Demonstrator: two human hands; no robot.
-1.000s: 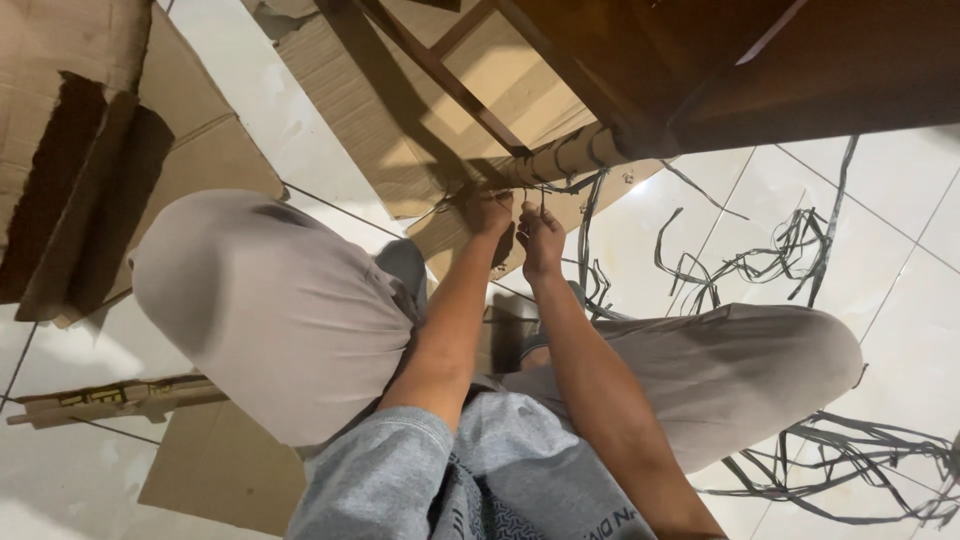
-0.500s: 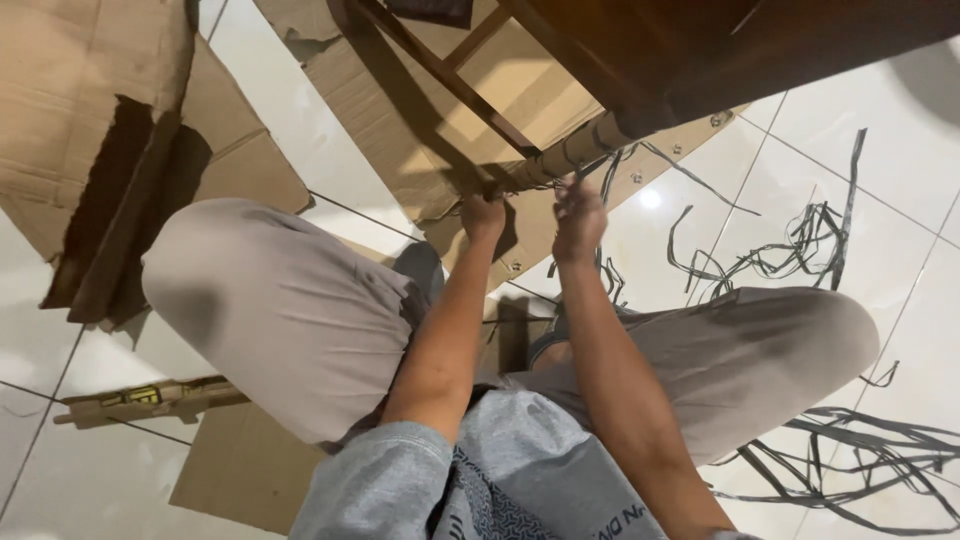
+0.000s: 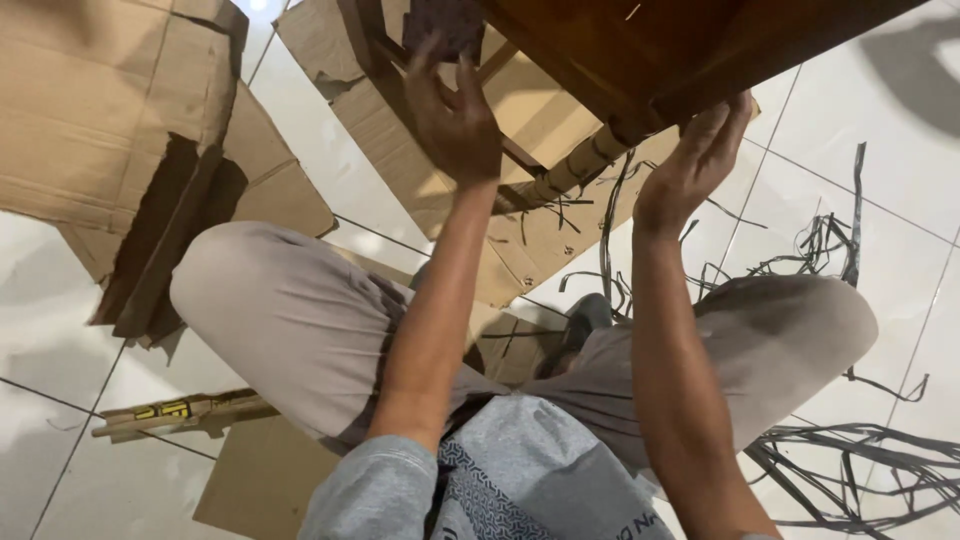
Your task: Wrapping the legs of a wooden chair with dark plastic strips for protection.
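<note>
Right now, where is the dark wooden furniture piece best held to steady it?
Grip the dark wooden furniture piece along its lower edge, from below on both sides. It hangs tilted above the lap; the right hand already cups that edge, and the left hand reaches its slats.

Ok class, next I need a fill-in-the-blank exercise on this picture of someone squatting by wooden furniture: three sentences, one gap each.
1. The left hand and right hand are raised to a piece of dark ____ furniture.
2. The furniture leg is wrapped in ____.
3. Loose grey straps lie on the white ____ floor.

Missing words: wooden; cardboard; tiled
</note>
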